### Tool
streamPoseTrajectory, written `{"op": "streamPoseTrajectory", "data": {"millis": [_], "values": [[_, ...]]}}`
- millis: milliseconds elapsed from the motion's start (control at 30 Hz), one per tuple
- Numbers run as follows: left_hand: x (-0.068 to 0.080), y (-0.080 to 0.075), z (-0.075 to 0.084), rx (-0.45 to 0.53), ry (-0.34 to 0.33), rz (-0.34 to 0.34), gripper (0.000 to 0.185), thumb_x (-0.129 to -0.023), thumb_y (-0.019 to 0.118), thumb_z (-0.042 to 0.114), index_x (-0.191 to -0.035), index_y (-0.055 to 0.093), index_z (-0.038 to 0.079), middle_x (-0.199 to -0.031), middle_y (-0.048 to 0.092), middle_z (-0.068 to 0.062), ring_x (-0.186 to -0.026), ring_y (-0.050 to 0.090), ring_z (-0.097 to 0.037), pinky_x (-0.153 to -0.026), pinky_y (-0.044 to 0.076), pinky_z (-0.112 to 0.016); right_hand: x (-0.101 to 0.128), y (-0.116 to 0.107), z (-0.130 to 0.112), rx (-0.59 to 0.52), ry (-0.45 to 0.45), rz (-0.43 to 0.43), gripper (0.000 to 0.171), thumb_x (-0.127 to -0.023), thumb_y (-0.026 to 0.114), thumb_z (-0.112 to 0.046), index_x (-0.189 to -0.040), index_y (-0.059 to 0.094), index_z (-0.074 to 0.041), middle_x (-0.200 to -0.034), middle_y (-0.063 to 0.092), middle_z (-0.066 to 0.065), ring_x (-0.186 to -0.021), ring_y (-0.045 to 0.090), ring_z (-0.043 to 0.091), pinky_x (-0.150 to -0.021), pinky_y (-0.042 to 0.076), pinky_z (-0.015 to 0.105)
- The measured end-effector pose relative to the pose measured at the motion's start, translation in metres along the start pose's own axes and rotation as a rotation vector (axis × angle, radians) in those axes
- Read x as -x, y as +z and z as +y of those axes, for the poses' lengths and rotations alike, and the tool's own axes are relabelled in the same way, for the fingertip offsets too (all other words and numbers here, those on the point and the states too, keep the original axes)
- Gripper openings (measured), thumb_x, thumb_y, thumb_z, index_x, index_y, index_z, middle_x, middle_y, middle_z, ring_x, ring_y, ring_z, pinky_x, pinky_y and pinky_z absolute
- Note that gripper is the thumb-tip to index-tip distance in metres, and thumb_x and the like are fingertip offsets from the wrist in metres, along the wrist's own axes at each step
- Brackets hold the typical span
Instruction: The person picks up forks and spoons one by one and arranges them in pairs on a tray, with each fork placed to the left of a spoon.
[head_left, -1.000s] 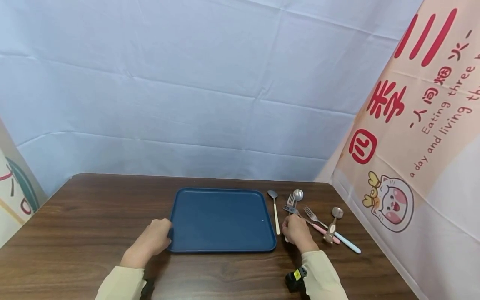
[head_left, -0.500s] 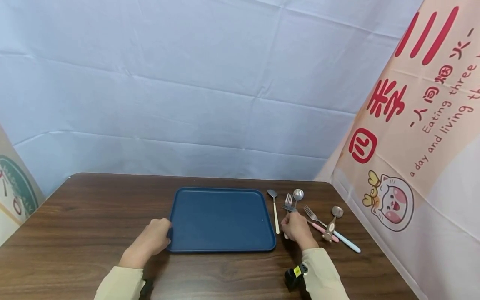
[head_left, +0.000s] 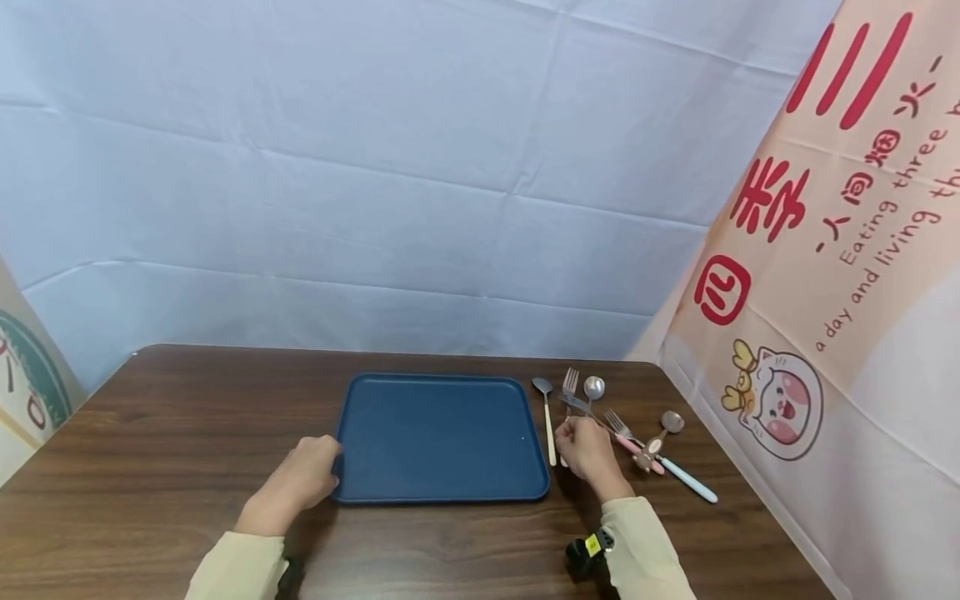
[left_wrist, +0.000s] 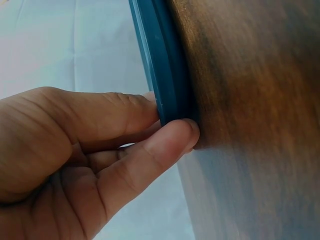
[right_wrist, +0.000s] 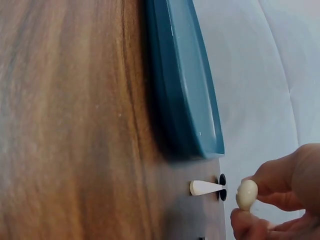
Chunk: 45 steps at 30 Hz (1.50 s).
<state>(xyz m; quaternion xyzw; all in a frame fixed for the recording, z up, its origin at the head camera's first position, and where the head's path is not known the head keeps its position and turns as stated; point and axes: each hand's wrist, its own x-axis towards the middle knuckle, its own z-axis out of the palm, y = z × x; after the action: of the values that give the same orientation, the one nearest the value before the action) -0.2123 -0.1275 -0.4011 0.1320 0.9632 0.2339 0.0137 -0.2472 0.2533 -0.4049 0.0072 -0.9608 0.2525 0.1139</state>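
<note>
Holding the blue tray [head_left: 441,437] by its left near edge, the left hand [head_left: 296,483] has its thumb and fingers [left_wrist: 170,142] pinched on the rim, as the left wrist view shows plainly; I judge this grip keeps the tray steady on the tabletop [head_left: 150,467]. The right hand [head_left: 588,450] is just right of the tray and its fingers [right_wrist: 250,215] are closed on the cream end of a fork [head_left: 568,392], whose prongs point away from the person, beyond the hand. The fork seems lifted a little off the tabletop, but I cannot tell this for sure.

Between this fork and the tray lies a white-handled spoon [head_left: 548,421], close to the tray's right edge and parallel to it. Further right of the tray, the other cutlery lies loosely together: a round spoon [head_left: 593,387], a pink-handled fork [head_left: 630,437], a spoon with a small figure on the handle [head_left: 658,433] and a pale blue handle [head_left: 690,482].

Compared with one second ago, the right hand has come nearer to the tray, and the fork it holds now points more straight away, with its prongs further back. The left hand stays on the rim, and the tray has not moved.
</note>
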Motion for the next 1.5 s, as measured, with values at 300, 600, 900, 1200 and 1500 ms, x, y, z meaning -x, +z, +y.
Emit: {"op": "streamPoseTrajectory", "data": {"millis": [300, 600, 900, 1200, 1500], "values": [[0.0, 0.0, -0.001, 0.001, -0.002, 0.004, 0.019, -0.073, 0.058, -0.013, -0.09, 0.062, -0.008, -0.079, 0.06, -0.016, -0.063, 0.046, -0.02, -0.055, 0.039, -0.034, -0.001, 0.005, -0.009, -0.12, 0.011, -0.038, 0.005, -0.081, 0.062, -0.001, -0.079, 0.066, -0.004, -0.071, 0.06, 0.001, -0.062, 0.052, 0.014, -0.057, 0.042, 0.031], [0.0, 0.001, -0.001, 0.0, -0.004, 0.015, 0.015, -0.073, 0.058, -0.013, -0.085, 0.061, -0.005, -0.073, 0.058, -0.015, -0.061, 0.045, -0.02, -0.055, 0.038, -0.035, -0.003, 0.007, -0.017, -0.098, -0.001, -0.061, 0.004, -0.082, 0.063, -0.002, -0.081, 0.066, -0.004, -0.07, 0.059, 0.0, -0.06, 0.05, 0.014, -0.055, 0.041, 0.03], [0.0, 0.002, -0.003, -0.005, -0.008, 0.02, 0.015, -0.072, 0.061, -0.011, -0.085, 0.061, -0.005, -0.075, 0.058, -0.013, -0.062, 0.046, -0.02, -0.056, 0.04, -0.036, -0.003, 0.01, -0.024, -0.122, -0.014, -0.085, 0.004, -0.082, 0.063, -0.002, -0.081, 0.067, -0.004, -0.069, 0.061, 0.001, -0.06, 0.053, 0.013, -0.053, 0.043, 0.03], [0.0, 0.001, -0.004, 0.007, -0.001, 0.026, 0.019, -0.07, 0.061, -0.011, -0.089, 0.063, -0.007, -0.081, 0.061, -0.015, -0.065, 0.048, -0.02, -0.057, 0.041, -0.037, -0.003, 0.018, -0.031, -0.098, -0.071, -0.086, 0.004, -0.08, 0.066, -0.004, -0.082, 0.07, -0.004, -0.07, 0.062, -0.001, -0.061, 0.054, 0.012, -0.058, 0.044, 0.032], [0.001, 0.001, -0.005, 0.002, 0.011, 0.031, 0.02, -0.07, 0.062, -0.011, -0.089, 0.063, -0.007, -0.083, 0.062, -0.016, -0.07, 0.055, -0.022, -0.059, 0.044, -0.038, -0.003, 0.03, -0.045, -0.133, -0.093, -0.116, 0.005, -0.081, 0.065, -0.002, -0.084, 0.069, -0.004, -0.071, 0.061, 0.0, -0.061, 0.052, 0.012, -0.056, 0.044, 0.03]]}}
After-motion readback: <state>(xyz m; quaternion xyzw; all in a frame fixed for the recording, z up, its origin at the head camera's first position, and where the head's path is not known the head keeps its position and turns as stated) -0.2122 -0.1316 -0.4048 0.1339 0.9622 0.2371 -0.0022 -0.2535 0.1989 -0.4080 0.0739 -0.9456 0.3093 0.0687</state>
